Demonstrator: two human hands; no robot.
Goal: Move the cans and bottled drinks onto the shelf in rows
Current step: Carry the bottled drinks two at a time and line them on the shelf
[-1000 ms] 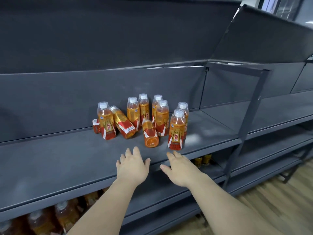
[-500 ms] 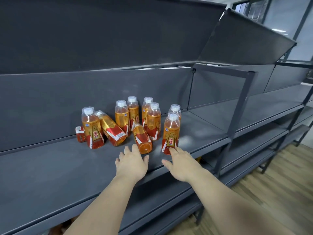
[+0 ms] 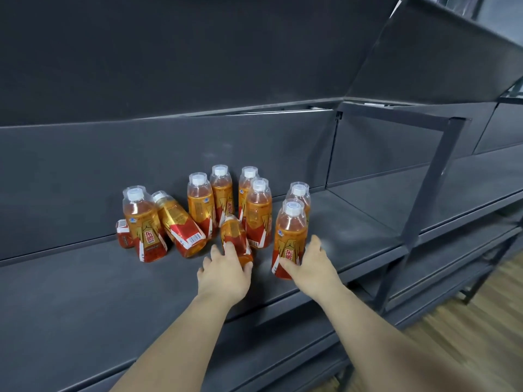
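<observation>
Several orange drink bottles with red labels and white caps stand clustered on the dark grey shelf (image 3: pixel 85 292). One bottle (image 3: pixel 233 234) lies on its side, base toward me; my left hand (image 3: pixel 223 274) is laid over that base end, thumb on its right side. The front upright bottle (image 3: pixel 291 233) has my right hand (image 3: pixel 314 264) round its lower part, thumb on the front, fingers on the right side. Another bottle (image 3: pixel 181 224) leans tilted against an upright one (image 3: pixel 143 219). A small one (image 3: pixel 123 233) lies behind them at the left.
The shelf's back panel (image 3: pixel 169 154) rises just behind the bottles. A grey upright post (image 3: pixel 424 193) and divider (image 3: pixel 331 151) bound the bay on the right, with more shelves beyond and below. Wooden floor (image 3: pixel 467 321) shows at the lower right.
Both hands have reached forward from the shelf's front edge. The left hand now covers the fallen bottle's base and the right hand has closed round the front upright bottle. The view shifted right.
</observation>
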